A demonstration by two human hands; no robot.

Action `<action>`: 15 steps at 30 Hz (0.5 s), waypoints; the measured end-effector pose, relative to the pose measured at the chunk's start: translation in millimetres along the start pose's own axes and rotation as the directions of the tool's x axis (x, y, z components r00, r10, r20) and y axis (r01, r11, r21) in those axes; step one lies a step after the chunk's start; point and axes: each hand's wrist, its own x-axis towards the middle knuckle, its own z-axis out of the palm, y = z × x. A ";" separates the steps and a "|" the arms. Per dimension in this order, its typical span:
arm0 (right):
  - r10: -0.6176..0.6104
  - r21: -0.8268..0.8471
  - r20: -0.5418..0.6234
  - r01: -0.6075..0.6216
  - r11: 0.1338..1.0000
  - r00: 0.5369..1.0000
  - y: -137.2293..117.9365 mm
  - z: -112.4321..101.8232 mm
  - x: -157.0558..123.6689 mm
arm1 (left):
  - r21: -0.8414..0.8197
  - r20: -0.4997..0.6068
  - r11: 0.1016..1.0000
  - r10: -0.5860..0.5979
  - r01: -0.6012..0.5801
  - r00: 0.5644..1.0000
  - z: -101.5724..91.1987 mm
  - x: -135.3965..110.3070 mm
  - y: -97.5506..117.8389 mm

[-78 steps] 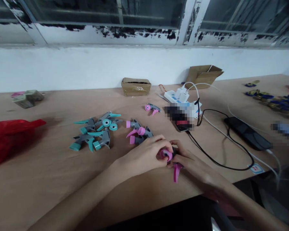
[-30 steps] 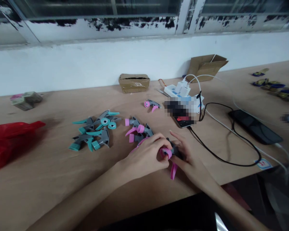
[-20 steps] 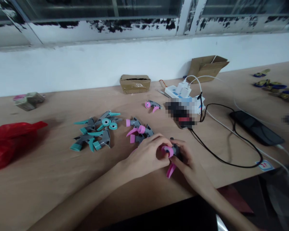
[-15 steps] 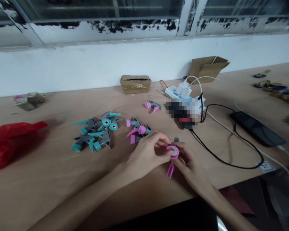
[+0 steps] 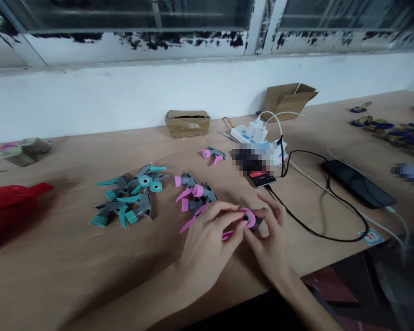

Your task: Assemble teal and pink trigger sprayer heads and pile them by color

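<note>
A pink and grey trigger spray head (image 5: 251, 219) is held between both hands above the table's front, its round pink collar facing me. My left hand (image 5: 209, 243) has thumb and forefinger closed at the collar's opening, where a small dark spot shows; whether that is a separate part I cannot tell. My right hand (image 5: 271, 234) grips the collar's right side between thumb and fingers. Just left of the hands lies a group of pink and grey spray heads (image 5: 198, 191), partly covered by my left hand. Teal and grey spray heads (image 5: 138, 191) lie in a pile further left.
One pink spray head (image 5: 214, 154) lies apart behind. A phone (image 5: 262, 179) on a black cable, a power strip (image 5: 241, 134) and a dark phone (image 5: 359, 184) are at right. Cardboard boxes (image 5: 188, 126) stand by the wall; a red plastic bag (image 5: 14, 207) lies left.
The spray head has turned in my hands, its pink trigger swinging from pointing down toward the left. My left fingers have moved onto the collar's opening. The view has shifted slightly right.
</note>
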 end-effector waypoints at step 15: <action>-0.206 -0.060 -0.093 0.201 0.978 0.974 1.8 -1.3 4.0 | -0.117 -0.021 0.991 -0.068 0.065 0.997 2.2 0.1 8.6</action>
